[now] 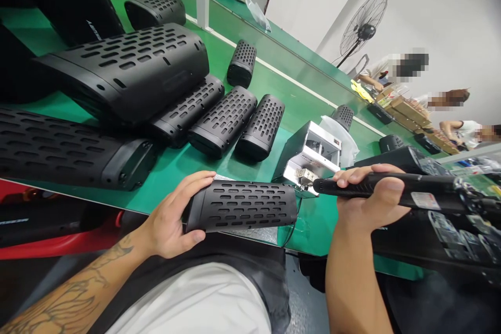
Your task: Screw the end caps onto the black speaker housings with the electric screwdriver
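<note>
My left hand [172,216] grips one end of a black slotted casing [250,204], thumb below and fingers over the top. That casing lies along the front edge of the green bench, on a grey speckled mat [266,234]. In my right hand [370,195] is a black electric screwdriver [409,188], held nearly level with its tip pointing left. The tip is at the front of a silver screw feeder [309,154]; whether they touch I cannot tell. A cable hangs down near the casing's right end.
Several similar black casings [225,120] stand or lie on the green bench [301,96], some stacked at the left. A clear plastic bag [348,143] is behind the feeder. Large black cases [430,240] sit at right. Beyond are a fan [366,31] and several people at another bench.
</note>
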Demonstrator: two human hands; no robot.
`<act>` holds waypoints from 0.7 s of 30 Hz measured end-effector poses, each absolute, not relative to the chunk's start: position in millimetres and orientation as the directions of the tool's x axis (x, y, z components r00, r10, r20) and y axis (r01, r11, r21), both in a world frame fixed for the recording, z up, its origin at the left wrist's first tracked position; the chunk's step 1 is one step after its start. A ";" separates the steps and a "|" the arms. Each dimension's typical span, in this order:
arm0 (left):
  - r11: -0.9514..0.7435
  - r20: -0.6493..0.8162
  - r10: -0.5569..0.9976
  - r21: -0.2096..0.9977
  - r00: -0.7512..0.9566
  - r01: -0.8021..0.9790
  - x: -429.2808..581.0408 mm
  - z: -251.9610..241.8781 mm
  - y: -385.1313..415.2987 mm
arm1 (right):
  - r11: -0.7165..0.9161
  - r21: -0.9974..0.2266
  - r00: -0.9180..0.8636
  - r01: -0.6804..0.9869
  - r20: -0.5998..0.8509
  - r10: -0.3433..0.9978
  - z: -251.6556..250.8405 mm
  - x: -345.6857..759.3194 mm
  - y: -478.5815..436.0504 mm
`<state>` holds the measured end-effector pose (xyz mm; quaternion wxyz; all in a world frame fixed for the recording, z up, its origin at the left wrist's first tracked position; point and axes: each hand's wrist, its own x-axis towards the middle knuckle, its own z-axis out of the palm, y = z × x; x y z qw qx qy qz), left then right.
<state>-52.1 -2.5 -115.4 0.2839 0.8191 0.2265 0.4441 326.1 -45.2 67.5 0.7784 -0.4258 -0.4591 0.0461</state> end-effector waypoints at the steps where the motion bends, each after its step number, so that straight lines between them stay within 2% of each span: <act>1: -0.737 0.601 0.623 0.665 0.501 0.119 -51.9 -115.2 -2.6 | 0.633 -0.705 0.575 0.319 0.675 0.463 67.4 326.1 -45.2; 21: -0.708 0.583 0.660 0.694 0.474 0.132 -49.9 -112.4 -6.5 | 0.616 -0.717 0.585 0.328 0.666 0.464 66.9 324.6 -44.1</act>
